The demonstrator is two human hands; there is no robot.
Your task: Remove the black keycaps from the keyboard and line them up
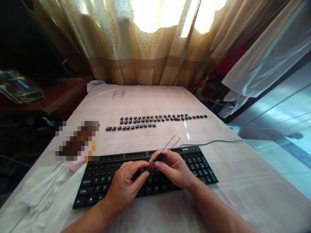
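Note:
A black keyboard lies on the cloth-covered table just in front of me. Its top row has empty key sockets. Both hands hover over its middle. My right hand pinches the black handle of a wire keycap puller, whose two thin wire prongs point up and away. My left hand is closed, its fingertips meeting the lower end of the same tool. Several removed black keycaps lie in rows farther back on the table.
The keyboard's cable runs off to the right. White paper towels lie at the left, beside a blurred-out object. Curtains hang behind the table. A dark wooden shelf stands at the left.

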